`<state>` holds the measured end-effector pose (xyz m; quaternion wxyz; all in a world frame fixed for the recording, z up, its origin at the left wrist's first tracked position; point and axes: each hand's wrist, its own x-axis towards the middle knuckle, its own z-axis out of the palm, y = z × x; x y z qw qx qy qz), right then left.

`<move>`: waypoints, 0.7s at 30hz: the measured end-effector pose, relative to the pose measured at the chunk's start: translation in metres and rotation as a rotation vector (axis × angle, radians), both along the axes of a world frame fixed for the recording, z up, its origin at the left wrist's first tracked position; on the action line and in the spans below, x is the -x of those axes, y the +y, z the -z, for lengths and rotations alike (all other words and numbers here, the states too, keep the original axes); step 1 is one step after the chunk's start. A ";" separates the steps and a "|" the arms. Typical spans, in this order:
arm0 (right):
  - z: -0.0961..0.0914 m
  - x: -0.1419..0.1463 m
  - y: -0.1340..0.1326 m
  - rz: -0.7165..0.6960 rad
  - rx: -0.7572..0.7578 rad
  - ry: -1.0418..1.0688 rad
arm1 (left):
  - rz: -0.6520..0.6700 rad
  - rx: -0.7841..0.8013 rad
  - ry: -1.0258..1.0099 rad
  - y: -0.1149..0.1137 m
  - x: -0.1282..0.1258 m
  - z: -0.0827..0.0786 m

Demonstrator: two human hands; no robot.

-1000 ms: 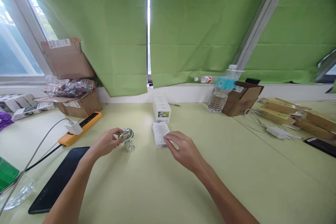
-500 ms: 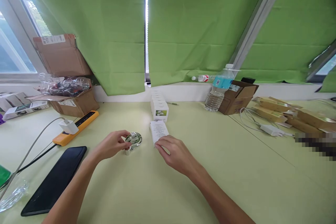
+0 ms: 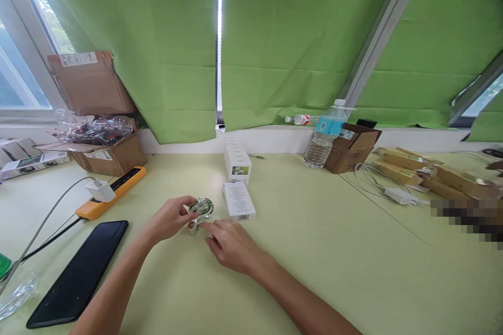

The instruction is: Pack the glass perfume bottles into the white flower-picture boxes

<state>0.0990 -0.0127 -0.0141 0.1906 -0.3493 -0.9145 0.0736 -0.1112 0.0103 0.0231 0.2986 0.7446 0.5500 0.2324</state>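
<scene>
My left hand (image 3: 171,218) pinches the left rim of a shiny chrome disc-shaped piece (image 3: 202,209), thumb on top and fingers behind. A short chrome cylinder (image 3: 192,229) sits at the near side of the disc; whether the two are joined I cannot tell. My right hand (image 3: 230,246) reaches in from the right with its index finger stretched out, its tip at the cylinder. The right thumb stays apart below, with nothing visible between it and the finger. A white printed box (image 3: 239,201) with a barcode lies flat just beyond my right hand.
A row of small white boxes (image 3: 238,166) runs back to the wall. Left are an orange power strip (image 3: 92,208), a black phone-like slab (image 3: 80,272) and an open carton (image 3: 112,157). A large water bottle (image 3: 320,144), a carton (image 3: 349,152) and a white charger (image 3: 401,196) stand right.
My right hand has left the white box and moved left to the chrome cylinder. The left hand keeps its pinch on the chrome disc. The view has shifted slightly.
</scene>
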 end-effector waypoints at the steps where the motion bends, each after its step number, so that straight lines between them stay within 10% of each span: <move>1: 0.002 0.003 0.000 0.001 -0.011 -0.014 | 0.000 -0.003 -0.003 0.000 0.000 0.000; 21: 0.014 0.009 0.009 0.034 -0.050 -0.004 | 0.047 0.037 -0.056 -0.002 -0.004 0.000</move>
